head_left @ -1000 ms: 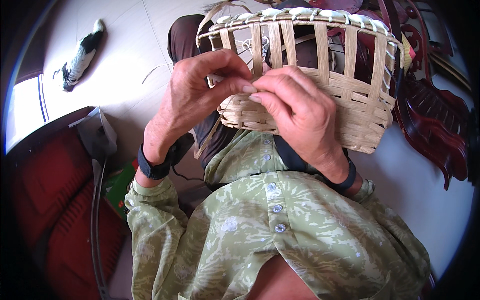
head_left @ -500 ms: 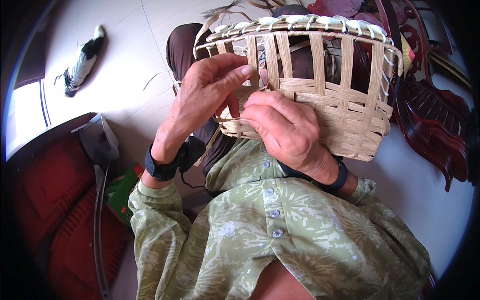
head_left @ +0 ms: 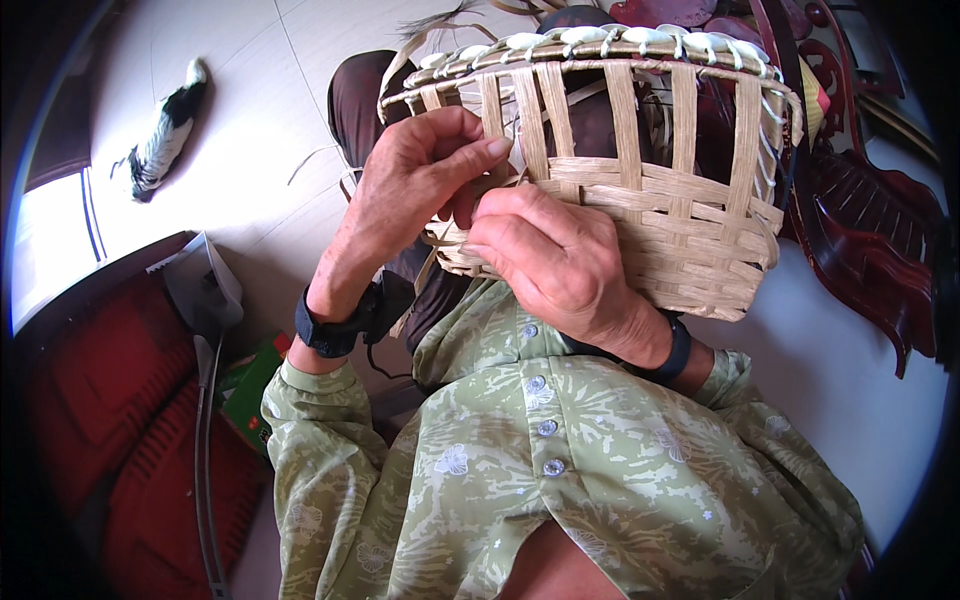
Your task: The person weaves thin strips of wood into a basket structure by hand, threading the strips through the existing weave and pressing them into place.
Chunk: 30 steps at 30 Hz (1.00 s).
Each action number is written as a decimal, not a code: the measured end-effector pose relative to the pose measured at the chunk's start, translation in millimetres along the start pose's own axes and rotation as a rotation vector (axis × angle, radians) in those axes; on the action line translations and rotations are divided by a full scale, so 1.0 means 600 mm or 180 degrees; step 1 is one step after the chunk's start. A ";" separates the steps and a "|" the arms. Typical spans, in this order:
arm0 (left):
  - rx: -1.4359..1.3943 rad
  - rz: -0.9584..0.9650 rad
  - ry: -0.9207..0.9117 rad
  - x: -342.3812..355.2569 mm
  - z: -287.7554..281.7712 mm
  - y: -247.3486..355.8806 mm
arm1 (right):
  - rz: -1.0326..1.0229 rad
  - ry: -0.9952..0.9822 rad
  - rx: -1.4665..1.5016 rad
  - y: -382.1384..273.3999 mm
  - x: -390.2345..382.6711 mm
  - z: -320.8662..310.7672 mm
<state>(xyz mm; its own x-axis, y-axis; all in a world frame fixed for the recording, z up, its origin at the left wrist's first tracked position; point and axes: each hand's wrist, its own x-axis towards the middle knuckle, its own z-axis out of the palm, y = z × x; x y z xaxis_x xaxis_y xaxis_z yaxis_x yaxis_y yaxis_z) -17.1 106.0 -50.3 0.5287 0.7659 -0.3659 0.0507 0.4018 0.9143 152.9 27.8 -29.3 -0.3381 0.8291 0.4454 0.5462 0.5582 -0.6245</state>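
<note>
past your green patterned shirt (head_left: 450, 400), your right hand (head_left: 560, 255) is curled against the tan basket's (head_left: 690, 220) woven side and your left hand (head_left: 412, 180) is narrowed beside an upright strip (head_left: 491, 100); i cannot tell what either grips. the basket stands before your knees, its white-laced rim (head_left: 590, 38) farthest, with pale floor (head_left: 245, 165) beyond.

I see passing room over the pale floor (head_left: 260, 110) at far left, but the woven basket (head_left: 660, 238) bars the far middle and carved furniture (head_left: 870, 250) the right.
</note>
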 end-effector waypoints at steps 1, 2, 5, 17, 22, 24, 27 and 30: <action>0.0014 0.0028 0.0043 -0.001 0.000 -0.001 | 0.0012 -0.0027 -0.0007 0.000 0.001 0.000; 0.0027 0.0058 0.0084 -0.002 0.000 -0.001 | 0.0005 0.0021 -0.0002 0.000 0.001 0.001; 0.0005 0.0202 0.0036 -0.006 0.001 -0.006 | 0.0029 0.0140 0.0003 -0.001 0.007 0.005; 0.0133 0.0370 -0.0385 -0.065 -0.056 0.024 | 0.0547 0.0515 0.0267 -0.017 0.021 0.000; 0.0124 0.0225 -0.0092 -0.080 -0.062 0.023 | -0.0099 0.0555 -0.0129 -0.019 0.001 -0.011; 0.0228 0.0255 -0.0088 -0.081 -0.065 0.022 | -0.0124 0.0122 0.0182 -0.024 -0.012 -0.014; 0.0345 0.0285 -0.0029 -0.080 -0.072 0.022 | 0.0133 -0.0119 0.0116 -0.025 -0.023 -0.005; 0.0702 0.0233 0.0282 -0.080 -0.075 0.018 | 0.0083 -0.0195 0.0167 -0.020 -0.028 0.001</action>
<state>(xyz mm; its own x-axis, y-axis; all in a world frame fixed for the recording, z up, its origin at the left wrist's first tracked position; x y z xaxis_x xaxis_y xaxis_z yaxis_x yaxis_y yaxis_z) -80.1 96.3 -30.9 0.4618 0.8339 -0.3022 0.2038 0.2319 0.9512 151.6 7.1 -29.6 -0.3714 0.8429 0.3893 0.5151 0.5359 -0.6689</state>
